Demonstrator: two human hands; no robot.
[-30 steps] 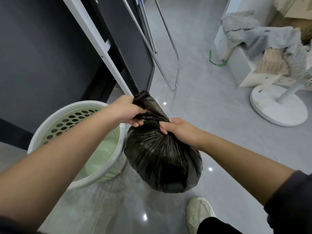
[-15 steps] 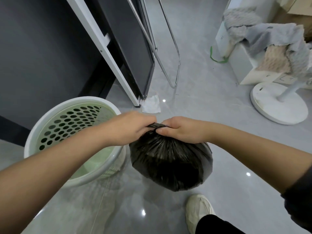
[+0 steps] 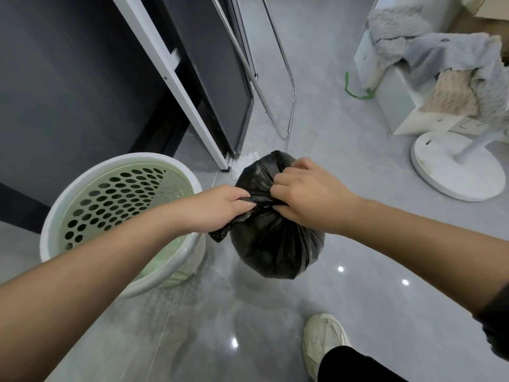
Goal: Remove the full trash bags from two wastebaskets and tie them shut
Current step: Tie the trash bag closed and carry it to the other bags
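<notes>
The bulging black plastic trash bag (image 3: 275, 244) hangs above the grey floor (image 3: 358, 188), right of the perforated green-and-white plastic wastebasket (image 3: 91, 194). The left hand (image 3: 220, 209) and right hand (image 3: 305, 194) each clamp curled fingers on its twisted neck. A white round stand base (image 3: 451, 166) sits far right; a white shoe (image 3: 322, 340) is near.

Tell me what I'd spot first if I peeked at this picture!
A bulging black trash bag is right in the middle, and the left hand and right hand both grip its twisted neck. Just left of it stands a round green-and-white wastebasket dotted with holes, with no bag inside. A white shoe shows at the bottom.
</notes>
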